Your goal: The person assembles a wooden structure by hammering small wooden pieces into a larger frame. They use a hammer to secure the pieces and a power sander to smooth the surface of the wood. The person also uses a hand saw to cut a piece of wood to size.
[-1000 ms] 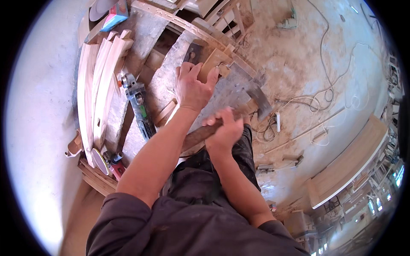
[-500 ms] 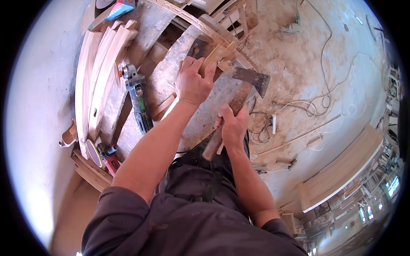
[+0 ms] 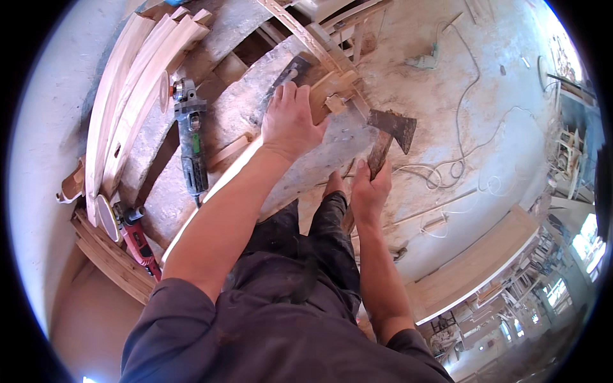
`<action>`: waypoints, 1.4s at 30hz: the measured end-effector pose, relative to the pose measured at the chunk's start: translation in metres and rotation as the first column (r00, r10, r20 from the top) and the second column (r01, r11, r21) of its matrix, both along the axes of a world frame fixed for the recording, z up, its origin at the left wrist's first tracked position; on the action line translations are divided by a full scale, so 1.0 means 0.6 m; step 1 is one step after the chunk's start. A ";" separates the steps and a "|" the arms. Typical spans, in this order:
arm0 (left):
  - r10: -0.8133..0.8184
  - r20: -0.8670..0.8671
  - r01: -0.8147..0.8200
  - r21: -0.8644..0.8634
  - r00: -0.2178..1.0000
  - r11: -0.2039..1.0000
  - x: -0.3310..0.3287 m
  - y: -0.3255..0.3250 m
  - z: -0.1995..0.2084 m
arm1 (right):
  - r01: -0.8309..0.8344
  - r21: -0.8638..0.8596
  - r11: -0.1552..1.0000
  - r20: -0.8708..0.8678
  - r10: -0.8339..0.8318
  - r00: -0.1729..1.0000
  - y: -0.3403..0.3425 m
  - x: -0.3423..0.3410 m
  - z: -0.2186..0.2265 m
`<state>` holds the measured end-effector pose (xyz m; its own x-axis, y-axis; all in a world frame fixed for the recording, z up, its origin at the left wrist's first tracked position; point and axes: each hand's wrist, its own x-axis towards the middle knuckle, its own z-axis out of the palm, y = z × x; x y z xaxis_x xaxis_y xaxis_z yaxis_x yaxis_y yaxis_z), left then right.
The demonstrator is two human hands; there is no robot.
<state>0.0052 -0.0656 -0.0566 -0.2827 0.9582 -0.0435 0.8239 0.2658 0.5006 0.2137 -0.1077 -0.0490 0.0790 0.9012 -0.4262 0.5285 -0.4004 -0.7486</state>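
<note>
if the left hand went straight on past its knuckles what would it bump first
The left hand would probably meet the dark tool just beyond its knuckles, though depth is unclear from one view.

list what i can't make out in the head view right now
Gripped stretch of the hatchet handle: head view, hidden by the right hand around it.
Palm of the left hand: head view, hidden by the back of that hand, so its contact with the wooden piece can't be told.
Far end of the long wooden strip: cut off by the head view's top edge.
Workshop clutter: head view, too small and blurred near the right rim.
</note>
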 end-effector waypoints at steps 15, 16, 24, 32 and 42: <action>-0.049 0.139 0.042 0.046 0.989 0.998 0.082 0.082 0.003 | 0.342 -0.420 0.841 -0.581 -0.538 0.611 0.013 0.015 0.041; -0.002 0.242 0.011 -0.035 0.970 0.999 0.078 0.090 0.002 | 0.361 -0.472 0.804 -0.551 -0.589 0.591 0.018 0.005 0.050; 0.240 0.489 -0.109 -0.281 0.839 0.954 0.079 0.115 0.009 | 0.417 -0.576 0.704 -0.665 -0.699 0.262 0.023 -0.129 0.044; 0.124 0.426 -0.073 -0.136 0.896 0.988 0.088 0.111 -0.013 | 0.674 -0.467 0.572 -0.743 -0.667 0.051 0.016 -0.091 0.046; 0.038 0.325 -0.031 -0.025 0.945 0.999 0.079 0.107 -0.011 | 0.692 -0.462 0.555 -0.709 -0.700 0.087 0.030 -0.067 0.077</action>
<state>0.0526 -0.0012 -0.0630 -0.2831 0.9462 -0.1567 0.6073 0.3033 0.7343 0.1736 -0.0898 -0.0027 0.3247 0.6363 -0.6997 -0.7675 -0.2551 -0.5881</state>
